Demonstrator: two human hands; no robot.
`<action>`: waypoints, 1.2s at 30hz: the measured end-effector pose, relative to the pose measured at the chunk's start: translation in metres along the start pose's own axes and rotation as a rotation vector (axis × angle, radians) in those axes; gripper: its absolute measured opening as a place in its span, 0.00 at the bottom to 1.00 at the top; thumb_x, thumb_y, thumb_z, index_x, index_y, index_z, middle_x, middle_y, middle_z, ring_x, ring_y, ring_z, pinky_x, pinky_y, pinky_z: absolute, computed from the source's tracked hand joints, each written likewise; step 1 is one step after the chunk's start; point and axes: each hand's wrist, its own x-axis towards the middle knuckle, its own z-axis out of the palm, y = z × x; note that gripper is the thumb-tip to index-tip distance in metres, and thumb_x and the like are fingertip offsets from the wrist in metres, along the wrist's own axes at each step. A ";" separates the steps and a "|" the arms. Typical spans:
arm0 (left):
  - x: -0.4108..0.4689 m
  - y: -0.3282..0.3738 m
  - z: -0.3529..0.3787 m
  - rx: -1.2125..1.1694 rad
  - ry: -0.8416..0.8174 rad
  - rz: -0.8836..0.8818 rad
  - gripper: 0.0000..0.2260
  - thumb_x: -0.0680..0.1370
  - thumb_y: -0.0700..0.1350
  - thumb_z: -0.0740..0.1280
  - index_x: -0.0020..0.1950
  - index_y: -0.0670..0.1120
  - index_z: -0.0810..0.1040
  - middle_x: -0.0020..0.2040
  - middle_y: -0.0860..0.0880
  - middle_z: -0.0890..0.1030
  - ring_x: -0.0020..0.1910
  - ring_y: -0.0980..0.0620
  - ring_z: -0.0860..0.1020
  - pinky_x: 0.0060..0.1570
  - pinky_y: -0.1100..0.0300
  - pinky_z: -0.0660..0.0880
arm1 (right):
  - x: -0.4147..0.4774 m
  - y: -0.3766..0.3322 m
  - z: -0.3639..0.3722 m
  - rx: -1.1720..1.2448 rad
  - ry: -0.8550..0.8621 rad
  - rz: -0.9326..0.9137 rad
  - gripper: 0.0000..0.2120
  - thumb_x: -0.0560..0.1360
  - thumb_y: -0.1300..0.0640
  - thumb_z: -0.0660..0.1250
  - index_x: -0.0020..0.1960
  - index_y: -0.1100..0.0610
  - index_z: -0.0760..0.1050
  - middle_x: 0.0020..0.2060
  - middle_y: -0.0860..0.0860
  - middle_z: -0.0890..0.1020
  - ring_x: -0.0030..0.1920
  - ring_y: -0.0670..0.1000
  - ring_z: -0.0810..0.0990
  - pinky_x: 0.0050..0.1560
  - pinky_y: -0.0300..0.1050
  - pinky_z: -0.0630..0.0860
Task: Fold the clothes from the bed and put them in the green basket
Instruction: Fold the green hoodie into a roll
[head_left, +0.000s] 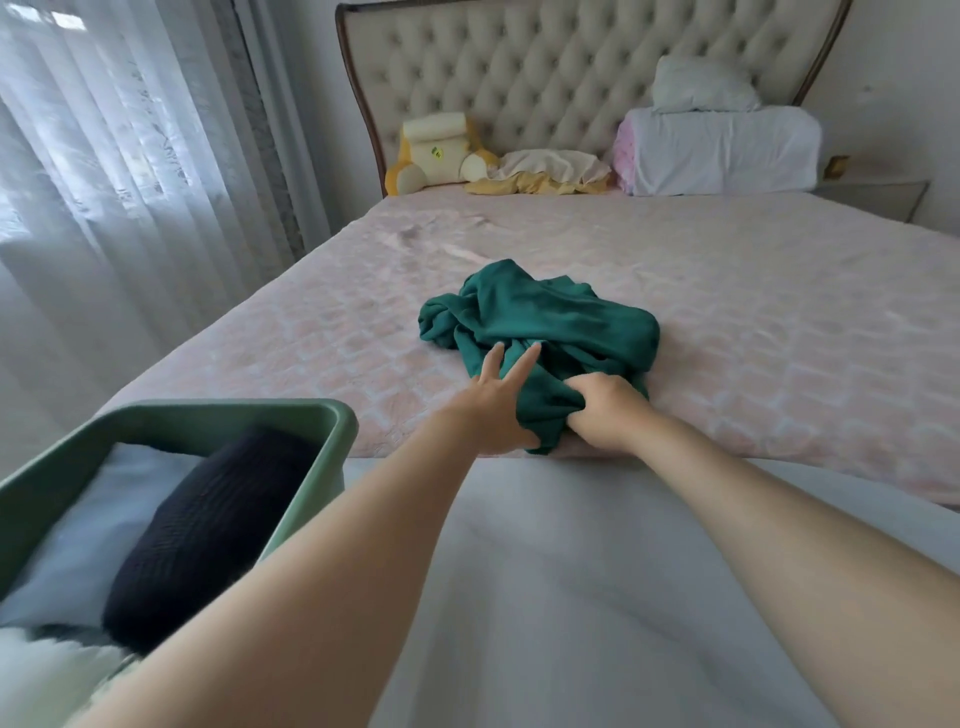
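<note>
A crumpled dark green garment (540, 317) lies on the pink quilted bed (779, 322), near its front edge. My left hand (493, 402) is at the garment's near left edge. Two of its fingers lie straight on the cloth, and its thumb side is hidden under a fold it holds. My right hand (602, 410) grips a bunch of the same garment's near edge in a closed fist. The green basket (332, 431) stands at the lower left and holds a folded dark knit piece (208, 525) and a light folded piece (78, 545).
A grey sheet (571, 571) covers the bed's near end under my arms. Pillows (722, 145), a yellow cushion (441, 156) and a cream cloth (550, 169) sit against the tufted headboard. Curtains (130, 182) hang along the left, and a bedside table (878, 197) stands at the right.
</note>
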 end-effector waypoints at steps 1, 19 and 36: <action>-0.004 0.001 -0.002 -0.012 -0.006 0.016 0.49 0.74 0.52 0.73 0.78 0.65 0.36 0.79 0.42 0.53 0.69 0.39 0.68 0.64 0.45 0.73 | -0.008 -0.003 -0.005 0.065 -0.015 0.010 0.06 0.73 0.59 0.65 0.38 0.51 0.75 0.40 0.51 0.82 0.46 0.55 0.78 0.42 0.44 0.70; -0.161 0.085 -0.050 -0.123 -0.734 -0.170 0.07 0.78 0.38 0.67 0.55 0.44 0.79 0.38 0.49 0.80 0.34 0.54 0.77 0.37 0.63 0.71 | -0.194 -0.075 -0.063 0.316 -0.842 0.219 0.13 0.69 0.47 0.69 0.47 0.53 0.84 0.41 0.52 0.85 0.37 0.52 0.81 0.42 0.44 0.76; -0.123 0.070 -0.029 0.254 0.002 0.172 0.40 0.80 0.59 0.63 0.80 0.57 0.37 0.81 0.49 0.56 0.79 0.48 0.55 0.77 0.49 0.50 | -0.155 -0.034 -0.062 0.144 0.099 0.069 0.09 0.82 0.52 0.61 0.54 0.52 0.79 0.48 0.49 0.83 0.54 0.54 0.80 0.56 0.49 0.74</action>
